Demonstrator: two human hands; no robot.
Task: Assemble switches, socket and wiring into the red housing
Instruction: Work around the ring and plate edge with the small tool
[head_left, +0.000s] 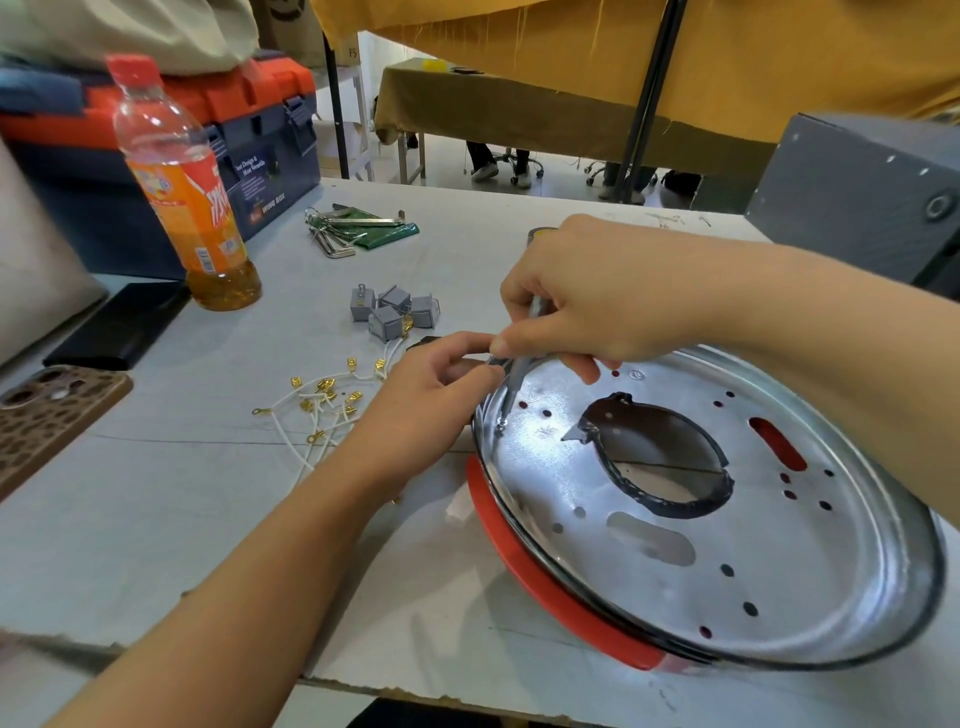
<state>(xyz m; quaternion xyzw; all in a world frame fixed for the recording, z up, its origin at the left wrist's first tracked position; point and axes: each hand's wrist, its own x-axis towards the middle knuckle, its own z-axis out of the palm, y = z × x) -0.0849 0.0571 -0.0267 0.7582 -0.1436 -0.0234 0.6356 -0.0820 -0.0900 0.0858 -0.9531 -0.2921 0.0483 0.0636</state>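
Red housing (550, 597) holds metal plate (779, 545); right hand (597, 306) grips screwdriver (519, 374), left hand (436, 389) pinches shaft.

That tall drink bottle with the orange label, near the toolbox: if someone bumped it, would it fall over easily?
Probably, yes. The bottle stands upright, tall and narrow, with only a little amber liquid at the bottom, so it looks light and apt to tip. Once down, its round body would likely roll on the flat table. The red cap looks on, so a spill seems unlikely.

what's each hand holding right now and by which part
The right hand grips a slim silver screwdriver by its upper handle, tip at a screw near the metal plate's rim. The left hand pinches the shaft lower down.
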